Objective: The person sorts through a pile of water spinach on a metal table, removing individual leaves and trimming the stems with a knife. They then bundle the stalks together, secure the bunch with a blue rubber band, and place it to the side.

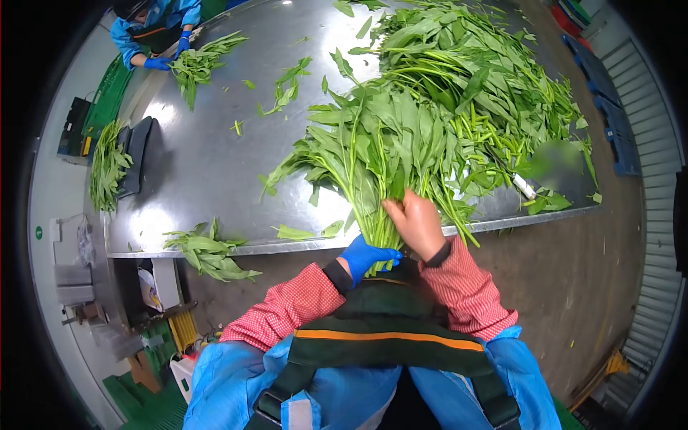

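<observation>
A bunch of leafy green stems point(376, 143) fans out over the near edge of the metal table point(208, 158). Around its lower stems is wrapped my left hand point(369, 256), in a blue glove. My right hand point(416, 223), bare, touches the right side of the same bunch a little higher, its thumb and fingers drawn together at the stems; what lies between them is too small to make out. Behind and to the right, a large pile of greens point(494, 86) covers that part of the table.
A co-worker point(154, 32) in blue gloves handles greens at the far left. A dark scale-like object point(140, 154) and more greens point(107, 168) are at the left end. Loose leaves point(208, 251) overhang the near edge. A white-handled tool point(524, 186) lies at the right.
</observation>
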`<state>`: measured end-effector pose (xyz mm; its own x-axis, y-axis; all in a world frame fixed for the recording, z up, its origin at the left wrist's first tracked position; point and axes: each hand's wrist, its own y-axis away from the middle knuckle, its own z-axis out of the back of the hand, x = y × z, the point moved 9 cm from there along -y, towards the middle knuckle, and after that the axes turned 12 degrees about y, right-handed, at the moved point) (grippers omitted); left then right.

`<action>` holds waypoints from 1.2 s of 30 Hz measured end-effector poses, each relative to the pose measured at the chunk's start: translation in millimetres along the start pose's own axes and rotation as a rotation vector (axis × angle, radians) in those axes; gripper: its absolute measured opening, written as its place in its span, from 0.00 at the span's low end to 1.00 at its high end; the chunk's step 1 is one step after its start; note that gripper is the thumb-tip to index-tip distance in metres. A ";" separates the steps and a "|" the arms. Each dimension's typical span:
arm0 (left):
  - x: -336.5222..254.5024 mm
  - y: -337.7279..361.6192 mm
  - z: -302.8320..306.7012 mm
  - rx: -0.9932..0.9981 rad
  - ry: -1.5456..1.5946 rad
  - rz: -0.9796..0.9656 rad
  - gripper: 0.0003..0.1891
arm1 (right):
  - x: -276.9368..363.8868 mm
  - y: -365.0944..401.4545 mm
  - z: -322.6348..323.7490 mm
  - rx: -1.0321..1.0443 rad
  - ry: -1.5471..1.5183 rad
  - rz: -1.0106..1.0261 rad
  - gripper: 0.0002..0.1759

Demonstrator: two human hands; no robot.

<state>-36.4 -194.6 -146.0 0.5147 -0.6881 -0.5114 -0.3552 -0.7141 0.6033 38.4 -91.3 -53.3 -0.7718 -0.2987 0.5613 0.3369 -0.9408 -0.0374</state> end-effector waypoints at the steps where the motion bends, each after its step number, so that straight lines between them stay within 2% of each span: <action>1: -1.6 0.7 -1.3 0.014 0.007 0.006 0.14 | 11.7 3.9 3.5 -0.006 0.059 0.101 0.12; 3: -3.2 -0.5 3.3 0.011 -0.032 -0.012 0.13 | 35.1 13.5 10.9 -0.020 0.175 0.296 0.10; 8: 1.9 -16.4 25.7 0.022 -0.155 -0.211 0.14 | 50.7 37.1 -20.2 0.257 0.088 0.454 0.13; 9: -0.9 -16.4 25.0 0.038 -0.185 -0.237 0.15 | 44.3 33.4 -13.5 0.274 -0.143 0.394 0.14; 11: -1.0 -3.8 5.0 0.083 -0.031 -0.019 0.17 | 21.4 22.8 5.8 0.295 -0.602 0.251 0.15; 13: 2.4 -2.8 7.3 0.045 0.052 0.053 0.19 | -61.7 10.1 58.5 0.075 -0.991 -0.128 0.13; 15: -1.5 2.7 0.9 0.036 0.114 0.092 0.18 | -91.9 -8.1 118.1 -0.153 -1.421 -0.190 0.14; 17: 2.1 0.0 5.3 0.056 0.114 0.134 0.23 | -168.7 6.6 107.9 -0.235 -0.555 -0.367 0.17; 18: 3.6 -0.5 5.9 0.052 0.135 0.152 0.23 | -146.1 14.8 105.4 -0.263 -0.063 -0.275 0.17; 19: 7.2 0.4 7.0 0.044 0.158 0.175 0.24 | -108.7 26.7 100.1 -0.111 0.269 -0.261 0.16; 21: 8.3 0.0 7.0 0.053 0.163 0.187 0.25 | -81.4 46.9 80.2 -0.182 0.625 0.006 0.16; 27: -1.3 2.6 2.0 0.063 0.190 0.193 0.24 | -97.7 51.3 68.5 -0.191 0.682 -0.050 0.14; 30: -16.0 11.1 -6.4 0.076 0.212 0.113 0.24 | -133.0 54.2 73.5 0.002 0.377 -0.452 0.15; 33: -11.0 7.6 0.4 0.072 0.255 0.158 0.24 | -155.1 56.3 48.1 -0.097 -0.254 -0.496 0.16; 34: -8.8 6.6 1.6 0.067 0.262 0.159 0.24 | -144.1 53.4 48.8 -0.155 -0.208 -0.434 0.19; 35: -5.9 5.9 2.0 0.063 0.269 0.163 0.24 | -138.0 54.3 43.1 -0.116 -0.115 -0.456 0.24; 36: -2.9 5.7 2.3 0.058 0.274 0.169 0.24 | -127.7 51.9 35.6 -0.060 -0.009 -0.453 0.25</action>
<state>-41.8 -197.0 -142.5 0.6329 -0.7427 -0.2187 -0.4933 -0.6045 0.6255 173.7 -96.3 -97.6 -0.8295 0.1461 0.5390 -0.0655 -0.9840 0.1660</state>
